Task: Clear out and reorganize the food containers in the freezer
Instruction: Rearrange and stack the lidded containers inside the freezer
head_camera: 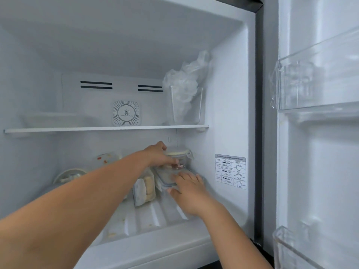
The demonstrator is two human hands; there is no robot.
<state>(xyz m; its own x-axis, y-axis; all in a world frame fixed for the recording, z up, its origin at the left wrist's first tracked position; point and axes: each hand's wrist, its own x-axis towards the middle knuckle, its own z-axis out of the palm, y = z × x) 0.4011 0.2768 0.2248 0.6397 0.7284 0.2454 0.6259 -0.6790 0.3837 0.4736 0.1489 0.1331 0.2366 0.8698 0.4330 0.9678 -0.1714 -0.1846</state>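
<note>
In the freezer's lower compartment, at the back right, a small round glass container with a cream lid stands on a flat rectangular container with a blue-edged lid. My left hand grips the round container from its left side. My right hand holds the near right corner of the flat container, thumb under its edge. An upright container with pale food stands just left of them. Further left sit a tilted lidded container with red specks and a round lid or bowl, partly hidden by my left arm.
The shelf above carries a clear tub stuffed with plastic bags, a white round deodoriser and a flat white tray. A settings sticker is on the right wall. The open door's clear bins are at right. The ribbed freezer floor has crumbs.
</note>
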